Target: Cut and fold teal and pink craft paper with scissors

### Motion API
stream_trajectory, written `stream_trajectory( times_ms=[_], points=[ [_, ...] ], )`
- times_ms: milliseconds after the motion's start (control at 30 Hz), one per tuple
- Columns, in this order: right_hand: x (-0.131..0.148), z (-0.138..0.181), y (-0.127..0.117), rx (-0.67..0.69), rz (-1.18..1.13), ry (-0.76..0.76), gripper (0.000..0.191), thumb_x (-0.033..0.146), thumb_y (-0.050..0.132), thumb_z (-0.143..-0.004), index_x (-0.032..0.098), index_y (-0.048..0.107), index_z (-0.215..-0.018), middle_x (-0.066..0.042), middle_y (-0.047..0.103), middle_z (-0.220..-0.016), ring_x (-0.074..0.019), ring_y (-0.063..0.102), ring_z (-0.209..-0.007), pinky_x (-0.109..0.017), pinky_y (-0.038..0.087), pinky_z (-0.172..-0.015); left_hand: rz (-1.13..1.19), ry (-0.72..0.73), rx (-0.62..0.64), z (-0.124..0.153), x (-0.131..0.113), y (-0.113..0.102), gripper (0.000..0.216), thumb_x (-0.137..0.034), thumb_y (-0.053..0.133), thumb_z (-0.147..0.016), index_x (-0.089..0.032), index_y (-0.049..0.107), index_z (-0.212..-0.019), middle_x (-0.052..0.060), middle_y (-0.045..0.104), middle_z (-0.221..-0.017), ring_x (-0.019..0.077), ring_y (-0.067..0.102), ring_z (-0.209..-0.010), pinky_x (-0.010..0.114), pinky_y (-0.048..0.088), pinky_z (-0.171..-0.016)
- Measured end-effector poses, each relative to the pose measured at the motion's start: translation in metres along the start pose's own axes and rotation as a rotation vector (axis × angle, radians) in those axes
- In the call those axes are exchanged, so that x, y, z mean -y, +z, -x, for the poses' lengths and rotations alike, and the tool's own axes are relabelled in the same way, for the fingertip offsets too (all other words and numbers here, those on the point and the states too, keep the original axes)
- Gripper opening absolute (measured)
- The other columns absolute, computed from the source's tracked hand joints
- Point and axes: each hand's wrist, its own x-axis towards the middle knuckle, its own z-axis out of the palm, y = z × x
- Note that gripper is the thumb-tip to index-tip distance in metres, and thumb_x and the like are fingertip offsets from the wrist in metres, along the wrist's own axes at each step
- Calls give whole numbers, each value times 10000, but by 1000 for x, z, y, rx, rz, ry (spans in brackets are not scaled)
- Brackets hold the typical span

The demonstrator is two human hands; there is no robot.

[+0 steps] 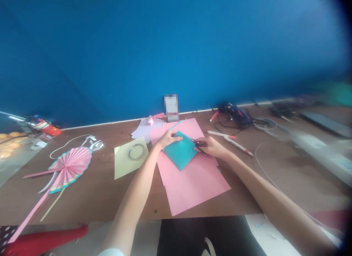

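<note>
A teal square of paper (180,153) is held over the pink sheets (196,188) in the middle of the table. My left hand (168,139) pinches its upper left edge, thumb on top. In my right hand (211,146) is a pair of dark scissors (200,147), the blades lying at the paper's upper right edge. A thin teal strip (176,125) shows just beyond my left fingers. How far apart the blades are is too small to tell.
Left of the pink sheets lies pale yellow paper (122,164) with a ring-shaped roll (136,152) on it. A pleated pink paper fan (71,166) lies farther left. Two white pens (238,145), dark cables (236,114) and a white power strip (337,158) are on the right.
</note>
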Motion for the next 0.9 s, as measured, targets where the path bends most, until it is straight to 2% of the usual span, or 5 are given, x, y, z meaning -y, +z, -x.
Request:
stream_trajectory(
  times_ms=[400, 700, 900],
  points=[
    [-3, 1, -2, 8, 2, 21, 416, 436, 630, -753, 122, 649, -1025, 18, 546, -594, -92, 412, -470, -221, 328, -445, -2, -13, -1, 0, 1, 1, 371, -425, 730, -683, -101, 655, -849, 50, 666, -775, 136, 598, -641, 247, 453, -600],
    [3, 3, -5, 17, -6, 7, 400, 436, 635, -743, 125, 662, -993, 13, 562, -611, -91, 412, -478, -221, 328, -450, -15, -21, -13, 0, -2, 1, 402, -484, 703, -700, -100, 640, -802, 32, 646, -712, 116, 565, -592, 227, 425, -566],
    [-1, 2, -4, 24, -15, 2, 429, 440, 638, -740, 126, 662, -1033, -6, 600, -636, -109, 459, -495, -226, 348, -457, 17, -33, 24, 1, -4, 1, 411, -499, 690, -709, -111, 644, -838, 38, 658, -756, 124, 576, -627, 235, 432, -591]
  ],
)
